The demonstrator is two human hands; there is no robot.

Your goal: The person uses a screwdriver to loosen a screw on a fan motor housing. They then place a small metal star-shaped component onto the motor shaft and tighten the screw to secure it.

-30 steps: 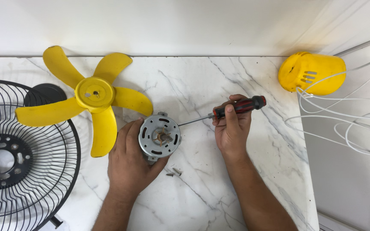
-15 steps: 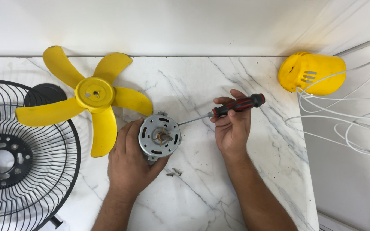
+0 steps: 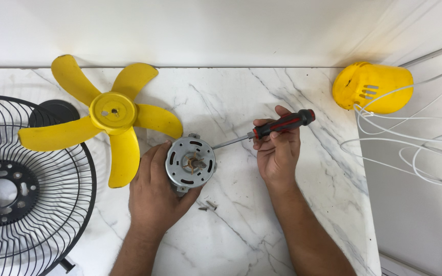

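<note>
- Left hand [image 3: 154, 191] fingers clamp the motor [image 3: 191, 163]; the screwdriver [image 3: 267, 129], gripped in right hand [image 3: 277, 153] fingers, may slip off and gouge it.
- Loose screws [image 3: 208, 206] beside the motor may roll across the surface [image 3: 241, 235].

No packages, labels, signs or screens.

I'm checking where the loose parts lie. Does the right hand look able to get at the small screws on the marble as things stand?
Probably yes, but not freely: the screws lie bare on the marble just beside the right hand, with nothing between. That hand is wrapped around the screwdriver, so its fingers are occupied.
</note>
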